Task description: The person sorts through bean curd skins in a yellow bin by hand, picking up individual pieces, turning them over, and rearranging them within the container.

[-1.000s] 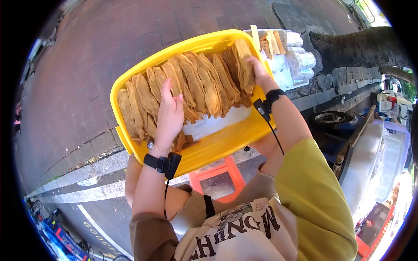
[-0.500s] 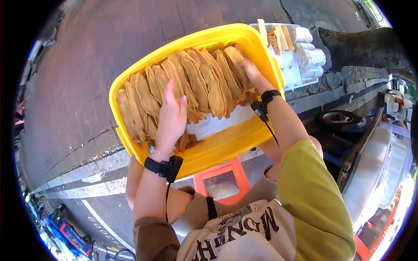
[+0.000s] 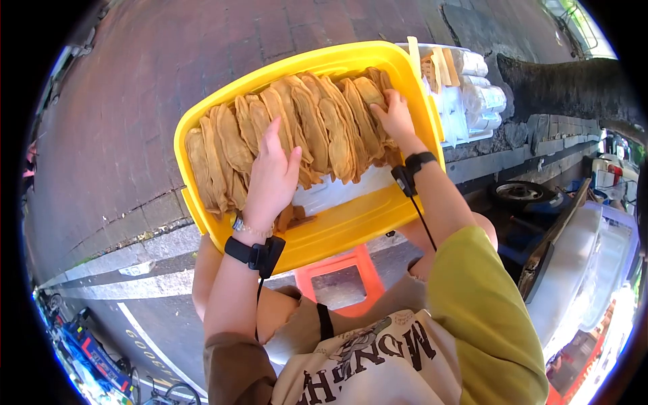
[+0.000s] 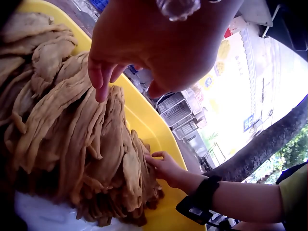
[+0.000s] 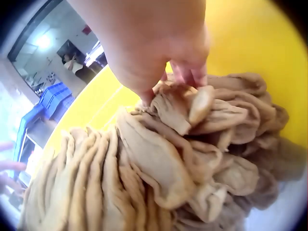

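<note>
Long, wrinkled, tan-brown flat pieces [image 3: 310, 128] stand packed side by side in a yellow tub [image 3: 337, 236]. At the row's right end, my right hand [image 3: 398, 121] pinches the upper ends of some pieces; the right wrist view shows its thumb and fingers [image 5: 190, 74] around folded pieces [image 5: 175, 113]. My left hand [image 3: 273, 179] is over the middle-left of the row, fingers extended and thumb apart, holding nothing. In the left wrist view that hand [image 4: 149, 53] hangs above the pieces [image 4: 72, 120]; whether its fingertips touch them I cannot tell.
White plastic [image 3: 347, 192] lies along the tub's near side beside small brown scraps [image 3: 290, 217]. Right of the tub stands a tray of wrapped rolls [image 3: 482, 98]. A red stool [image 3: 368, 273] is below the tub, and a tree trunk [image 3: 567, 84] at the right.
My right hand has shifted inward from the tub's right wall, and the end pieces it handles have moved left from their upright position against that wall. My left hand remains over the row.
</note>
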Demonstrator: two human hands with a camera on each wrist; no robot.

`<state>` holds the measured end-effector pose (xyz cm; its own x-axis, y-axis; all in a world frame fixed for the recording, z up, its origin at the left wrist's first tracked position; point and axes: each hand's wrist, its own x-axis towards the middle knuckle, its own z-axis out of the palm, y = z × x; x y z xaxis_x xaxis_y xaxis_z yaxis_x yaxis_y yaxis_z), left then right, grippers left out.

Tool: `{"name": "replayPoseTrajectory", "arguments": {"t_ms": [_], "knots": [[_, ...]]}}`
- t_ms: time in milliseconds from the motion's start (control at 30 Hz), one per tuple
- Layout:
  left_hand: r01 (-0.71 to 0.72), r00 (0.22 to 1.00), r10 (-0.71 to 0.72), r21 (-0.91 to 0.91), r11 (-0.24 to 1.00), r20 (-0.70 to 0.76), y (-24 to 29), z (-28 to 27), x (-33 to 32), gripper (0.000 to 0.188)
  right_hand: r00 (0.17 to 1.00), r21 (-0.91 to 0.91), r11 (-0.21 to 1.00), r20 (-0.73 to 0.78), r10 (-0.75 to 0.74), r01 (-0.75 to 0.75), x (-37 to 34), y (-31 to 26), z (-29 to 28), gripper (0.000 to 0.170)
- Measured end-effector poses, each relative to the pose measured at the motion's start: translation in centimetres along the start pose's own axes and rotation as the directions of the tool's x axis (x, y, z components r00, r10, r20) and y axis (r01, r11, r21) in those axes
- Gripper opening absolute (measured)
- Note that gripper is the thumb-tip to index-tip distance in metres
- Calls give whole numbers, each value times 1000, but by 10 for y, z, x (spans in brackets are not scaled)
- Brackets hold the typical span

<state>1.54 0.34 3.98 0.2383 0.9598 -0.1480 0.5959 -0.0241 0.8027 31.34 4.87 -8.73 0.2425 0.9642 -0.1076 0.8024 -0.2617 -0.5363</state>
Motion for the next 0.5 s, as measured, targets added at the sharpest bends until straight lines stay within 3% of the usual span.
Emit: {"name": "replayPoseTrajectory", "arguments": {"t_ms": [33, 133, 167, 400, 500], "knots": [[-32, 999, 32, 34, 999, -11, -3, 1, 0, 54, 995, 43, 999, -94, -15, 19, -11, -5, -1, 52], [-50, 999, 51, 66, 997, -10, -4, 0, -1, 55, 992, 30, 994, -78, -100, 103, -31, -3, 3, 45], [-44, 999, 44, 66, 997, 4, -4, -1, -1, 56, 976, -154, 975, -120, -180, 161, -35, -1, 4, 41], [-46, 999, 42, 158, 986, 28, -2, -1, -7, 57, 987, -286, 947, -16, -157, 146, -29, -2, 8, 43], [-84, 996, 79, 165, 983, 36, -1, 0, -8, 57, 973, -363, 908, -22, -231, 208, -27, 10, 15, 42]]}}
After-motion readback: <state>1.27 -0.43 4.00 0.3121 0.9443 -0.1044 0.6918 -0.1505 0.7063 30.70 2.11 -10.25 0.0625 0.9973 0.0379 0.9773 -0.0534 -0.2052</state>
